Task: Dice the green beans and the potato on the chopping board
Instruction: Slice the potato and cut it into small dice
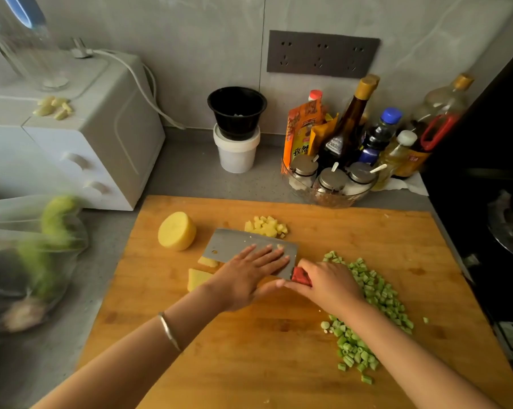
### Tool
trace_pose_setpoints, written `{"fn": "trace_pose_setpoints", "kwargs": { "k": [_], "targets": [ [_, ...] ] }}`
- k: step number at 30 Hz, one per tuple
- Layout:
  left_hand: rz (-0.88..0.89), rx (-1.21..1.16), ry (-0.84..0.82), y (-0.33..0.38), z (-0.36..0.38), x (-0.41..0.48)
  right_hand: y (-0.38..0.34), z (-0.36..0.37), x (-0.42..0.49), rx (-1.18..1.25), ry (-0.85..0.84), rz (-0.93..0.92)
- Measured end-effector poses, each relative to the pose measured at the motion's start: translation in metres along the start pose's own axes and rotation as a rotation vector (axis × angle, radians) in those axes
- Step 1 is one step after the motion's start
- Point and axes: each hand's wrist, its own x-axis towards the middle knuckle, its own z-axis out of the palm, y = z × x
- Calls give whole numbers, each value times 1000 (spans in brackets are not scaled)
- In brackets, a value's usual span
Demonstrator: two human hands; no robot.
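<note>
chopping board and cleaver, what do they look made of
Chopping board: likely bamboo or wood, matte orange-brown, with long grain strips and darker patches. Cleaver: grey blade, probably steel, dull sheen; its red handle is mostly hidden in the right hand, material unclear.

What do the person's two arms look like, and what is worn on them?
The left forearm and the right forearm are bare, with no sleeves in view. A thin silver metal bangle circles the left one near the wrist. No gloves, rings or watch show.

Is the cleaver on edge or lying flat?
Flat: the cleaver shows its broad side, left hand spread on it; right hand grips the handle.
</note>
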Motion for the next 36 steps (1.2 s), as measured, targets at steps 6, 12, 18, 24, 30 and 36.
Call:
{"fn": "trace_pose_setpoints", "kwargs": {
  "k": [6,12,18,24,30,36],
  "targets": [
    [-243,-64,-96,-30,-13,42,-2,14,-11,-8,-21,-6],
    [-312,-447,453,-47,-34,8,3,19,-24,219,7,113],
    [-501,-537,626,-63,-1,-59,-2,21,-33,615,92,225],
    [-605,-435,454,-69,49,-52,-28,27,-34,862,218,314],
    [-712,-353,461,-84,46,-31,-59,29,-40,893,277,310],
    [-527,-546,530,-96,29,-48,-72,27,-42,919,313,327]
  ]
}}
